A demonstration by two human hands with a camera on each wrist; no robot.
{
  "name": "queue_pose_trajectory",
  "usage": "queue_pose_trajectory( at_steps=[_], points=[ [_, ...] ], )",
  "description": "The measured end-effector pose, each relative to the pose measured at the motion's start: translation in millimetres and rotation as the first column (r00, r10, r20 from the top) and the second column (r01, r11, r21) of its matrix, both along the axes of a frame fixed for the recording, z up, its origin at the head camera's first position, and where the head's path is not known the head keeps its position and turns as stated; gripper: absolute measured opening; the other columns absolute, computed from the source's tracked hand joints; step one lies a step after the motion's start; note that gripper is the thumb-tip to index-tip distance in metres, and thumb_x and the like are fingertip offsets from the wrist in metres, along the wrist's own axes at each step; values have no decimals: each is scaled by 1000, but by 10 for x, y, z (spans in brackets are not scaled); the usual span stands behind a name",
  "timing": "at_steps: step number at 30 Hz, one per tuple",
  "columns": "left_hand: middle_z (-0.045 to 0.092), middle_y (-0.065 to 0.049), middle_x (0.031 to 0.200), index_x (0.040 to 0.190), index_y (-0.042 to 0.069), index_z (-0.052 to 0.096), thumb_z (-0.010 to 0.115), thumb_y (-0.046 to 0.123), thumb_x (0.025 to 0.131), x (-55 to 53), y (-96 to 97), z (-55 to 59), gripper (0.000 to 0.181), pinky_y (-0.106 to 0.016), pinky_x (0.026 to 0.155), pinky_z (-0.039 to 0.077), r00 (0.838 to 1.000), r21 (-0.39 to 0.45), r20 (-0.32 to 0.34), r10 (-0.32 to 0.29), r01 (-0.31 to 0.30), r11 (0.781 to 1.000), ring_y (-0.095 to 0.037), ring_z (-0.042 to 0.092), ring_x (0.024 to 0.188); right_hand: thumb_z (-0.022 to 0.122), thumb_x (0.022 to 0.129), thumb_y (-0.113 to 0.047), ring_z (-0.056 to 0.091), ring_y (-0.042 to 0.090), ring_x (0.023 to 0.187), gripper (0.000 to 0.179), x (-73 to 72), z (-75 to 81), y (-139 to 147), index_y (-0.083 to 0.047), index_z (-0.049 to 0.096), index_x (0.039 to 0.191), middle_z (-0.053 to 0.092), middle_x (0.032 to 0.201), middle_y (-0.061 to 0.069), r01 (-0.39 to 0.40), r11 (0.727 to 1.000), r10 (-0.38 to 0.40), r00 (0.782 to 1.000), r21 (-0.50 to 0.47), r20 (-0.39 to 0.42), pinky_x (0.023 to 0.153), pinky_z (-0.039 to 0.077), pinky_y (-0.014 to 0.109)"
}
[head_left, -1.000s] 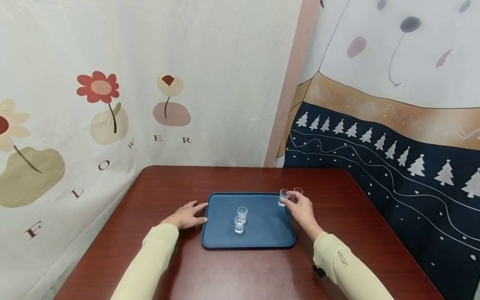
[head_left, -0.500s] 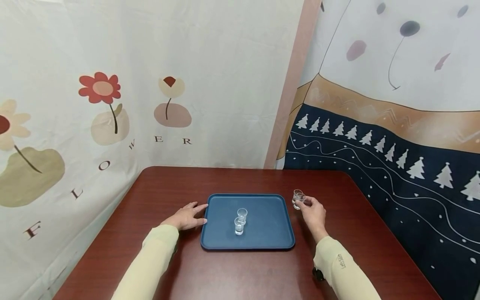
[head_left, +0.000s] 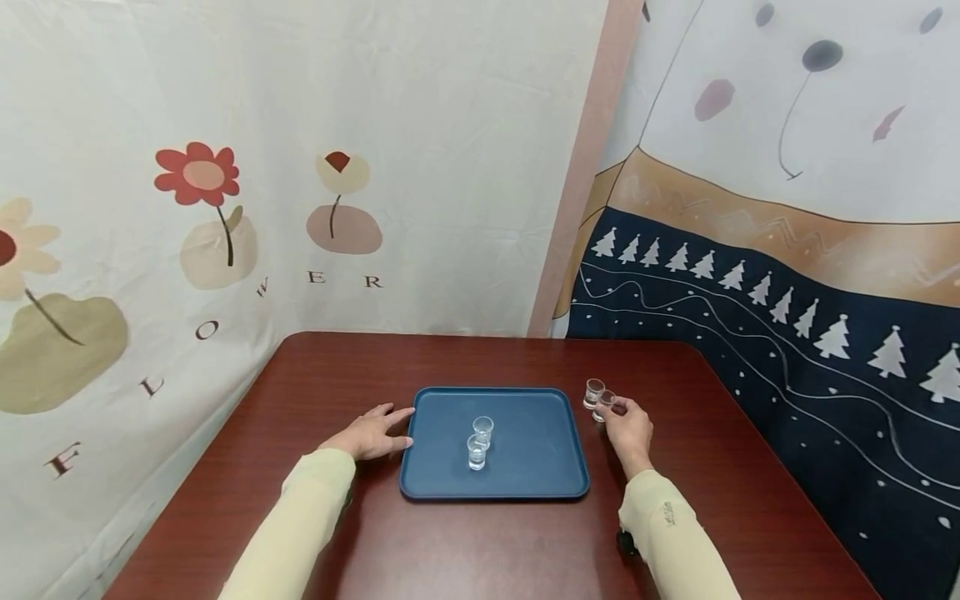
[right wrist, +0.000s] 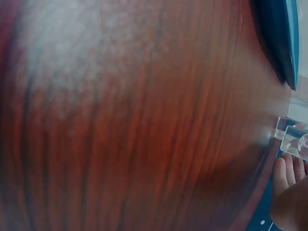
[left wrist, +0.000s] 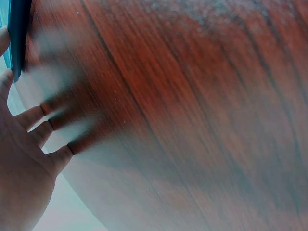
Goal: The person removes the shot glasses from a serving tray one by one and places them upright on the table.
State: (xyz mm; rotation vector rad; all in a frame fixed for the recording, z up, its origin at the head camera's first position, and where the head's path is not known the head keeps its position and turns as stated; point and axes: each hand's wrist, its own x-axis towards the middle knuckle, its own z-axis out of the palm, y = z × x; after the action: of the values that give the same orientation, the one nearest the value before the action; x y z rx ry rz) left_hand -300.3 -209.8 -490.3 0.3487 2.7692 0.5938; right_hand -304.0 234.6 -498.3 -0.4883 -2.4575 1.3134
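On the blue tray: two small clear glasses near its middle, both upright; the near glass partly covers the back glass in the head view, and whether they touch cannot be told.
Right of the tray, in hand: the right hand, thumb and fingers pinching the held glass, which is upright or nearly so, off the tray and near its far right corner; whether its base meets the wood cannot be made out.
Right of the tray, beside that: a loose glass, upright, a little farther back than the held one.
Left rim of the tray: the left hand, fingers spread and relaxed, grasping nothing, thumb and forefinger against the rim; the left wrist view shows its other fingertips on the wood.
Under and around the tray: a reddish-brown table.
Behind the tray: a pale wall cloth printed with flowers; to the right of that, a second cloth with white trees on dark blue.
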Motion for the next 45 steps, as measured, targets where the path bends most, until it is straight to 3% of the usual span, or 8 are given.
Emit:
queue_pose_trajectory(
  at_steps=[12,21,31,45],
  points=[
    [26,-28,155,153,16,40,63,43,95,4,-1,-9,68,-66,108,26,1000,0,2,1,-1,1000,-50,24,142,74,88,-18,59,39,108,39,-16,-81,-70,4,65,118,68,112,25,-23,1000,23,1000,9,2,94,44,50],
    [26,-29,155,153,15,41,64,41,95,0,4,10,67,-67,107,27,1000,0,-9,2,-2,1000,-51,24,141,76,88,-22,57,39,116,55,-48,-51,-35,6,56,132,63,122,28,-64,997,64,998,-31,15,98,42,50],
    [26,-28,155,153,16,40,64,42,95,23,18,16,68,-66,107,28,1000,0,-3,12,-12,1000,-50,25,141,71,93,-30,49,41,128,67,1,45,54,5,44,144,49,140,30,-96,992,98,995,-87,16,103,42,51],
    [26,-30,155,153,15,41,64,41,95,39,12,25,67,-69,105,27,1000,8,-8,17,-17,1000,-53,26,139,70,93,-39,46,37,130,69,-57,247,-47,-2,45,146,48,141,21,-94,995,90,992,-44,-86,107,38,49]
  ],
)
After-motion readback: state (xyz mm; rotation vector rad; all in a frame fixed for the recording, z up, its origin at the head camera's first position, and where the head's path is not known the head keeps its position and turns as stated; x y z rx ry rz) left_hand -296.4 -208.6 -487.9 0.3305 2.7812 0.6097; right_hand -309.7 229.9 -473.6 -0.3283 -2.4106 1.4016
